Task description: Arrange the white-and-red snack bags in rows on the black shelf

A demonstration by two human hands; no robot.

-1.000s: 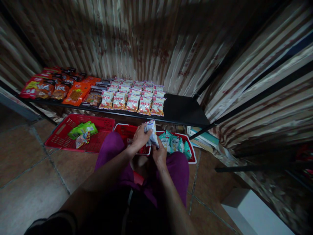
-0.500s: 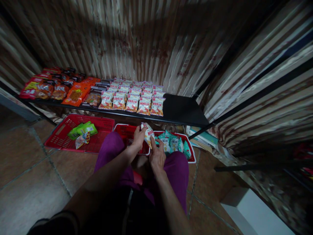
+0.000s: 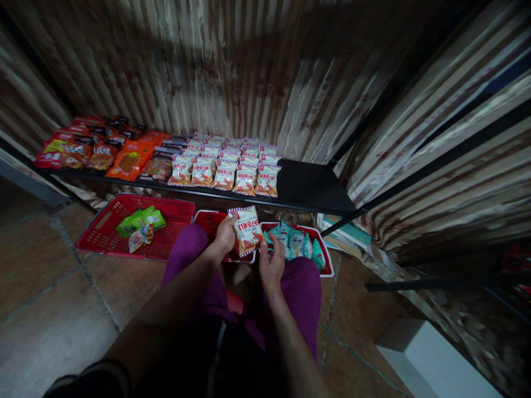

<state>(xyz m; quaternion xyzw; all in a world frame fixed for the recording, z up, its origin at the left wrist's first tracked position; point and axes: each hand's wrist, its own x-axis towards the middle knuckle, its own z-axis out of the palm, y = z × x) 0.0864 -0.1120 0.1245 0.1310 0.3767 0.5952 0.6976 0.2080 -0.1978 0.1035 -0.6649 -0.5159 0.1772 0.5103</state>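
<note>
A white and orange snack bag (image 3: 248, 229) is held over the middle red basket (image 3: 207, 221), its printed face turned up. My left hand (image 3: 226, 235) grips the bag's left edge. Close to the bag's lower right side is my right hand (image 3: 271, 260), fingers apart; its fingertips are near or touching the bag's edge. Rows of similar bags (image 3: 224, 174) lie on the black shelf (image 3: 311, 182) just beyond. Right of my hands, teal bags (image 3: 296, 243) fill a red basket with a white rim (image 3: 329, 265).
Orange bags (image 3: 129, 160) and red bags (image 3: 52, 149) lie at the shelf's left. A red basket (image 3: 99, 224) on the floor holds green packs (image 3: 141, 220) and a small colourful pack (image 3: 140, 238). A white box (image 3: 443, 359) stands at the lower right.
The snack bag has turned from nearly edge-on to face up. My left hand has moved slightly left and down, and my right hand has opened and shifted slightly right.
</note>
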